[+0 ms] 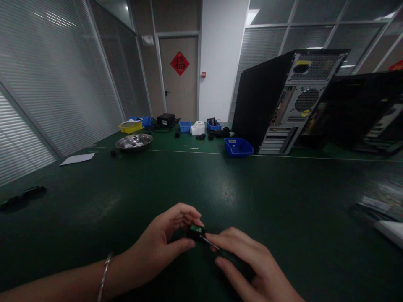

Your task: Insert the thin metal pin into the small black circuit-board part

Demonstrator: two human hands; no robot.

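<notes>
At the near edge of the green tabletop (252, 188), the left hand (160, 243) pinches a small black component (195, 230) between thumb and fingers. The right hand (248, 264) grips a screwdriver (220, 249), tip touching the component.

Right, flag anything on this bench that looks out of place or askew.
Only the sheet of paper near the left edge, which lies skewed. The left hand holds a small dark part, and the right hand a screwdriver.
</notes>
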